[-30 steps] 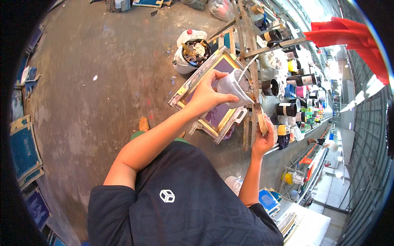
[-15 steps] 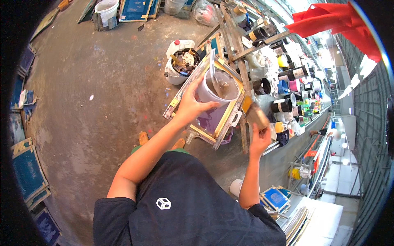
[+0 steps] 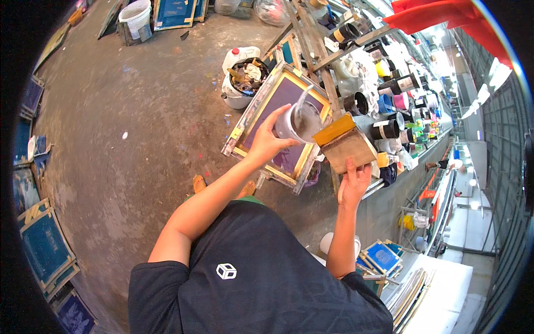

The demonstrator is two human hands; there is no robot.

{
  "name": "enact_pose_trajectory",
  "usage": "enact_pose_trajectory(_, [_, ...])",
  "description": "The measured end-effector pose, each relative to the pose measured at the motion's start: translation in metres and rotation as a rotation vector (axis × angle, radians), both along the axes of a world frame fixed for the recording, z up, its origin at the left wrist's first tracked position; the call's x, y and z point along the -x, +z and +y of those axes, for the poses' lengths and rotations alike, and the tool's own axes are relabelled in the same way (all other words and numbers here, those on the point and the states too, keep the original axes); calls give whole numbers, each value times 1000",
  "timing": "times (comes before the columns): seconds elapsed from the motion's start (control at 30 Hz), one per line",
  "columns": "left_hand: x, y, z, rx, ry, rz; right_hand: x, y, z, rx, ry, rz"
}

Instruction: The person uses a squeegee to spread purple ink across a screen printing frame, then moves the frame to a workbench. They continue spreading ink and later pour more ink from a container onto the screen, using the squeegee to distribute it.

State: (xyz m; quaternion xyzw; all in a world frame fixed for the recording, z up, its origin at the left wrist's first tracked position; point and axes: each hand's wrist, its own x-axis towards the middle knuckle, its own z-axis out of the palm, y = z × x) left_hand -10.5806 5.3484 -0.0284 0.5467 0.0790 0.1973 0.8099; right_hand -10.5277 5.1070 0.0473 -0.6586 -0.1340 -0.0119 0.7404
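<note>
My left hand [image 3: 268,141] is closed round a white plastic tub [image 3: 285,124], tilted so its mouth faces right. Inside the tub is a pale greyish substance, with a translucent spatula [image 3: 301,103] standing up out of it. My right hand [image 3: 354,185] grips the wooden handle of a squeegee [image 3: 351,151] with an amber blade, fingers and thumb at the handle's lower edge. The blade is raised, close to the tub's rim. Below the tub a screen-printing frame [image 3: 286,89] with purple mesh and yellow-taped edges leans at a slant, partly hidden by the tub and my left hand.
A white jug used as a bin [image 3: 236,101], full of rags, stands beyond the frame. On the right a long bench carries several ink tubs [image 3: 385,129], behind a wooden rail [image 3: 328,83]. Blue screens [image 3: 47,243] lean at the left. Red cloth [image 3: 439,19] hangs upper right.
The squeegee has turned from nearly edge-on to show its broad face, and its blade is closer to the tub. The tub has moved slightly right and tilted further.
</note>
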Motion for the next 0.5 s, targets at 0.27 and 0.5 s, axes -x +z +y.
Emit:
enact_pose_trajectory(0.27, [2, 1, 8, -30, 22, 2, -8, 2, -3, 56, -7, -1])
enact_pose_trajectory(0.5, [-6, 16, 9, -75, 84, -71, -12, -3, 2, 134, 14, -17])
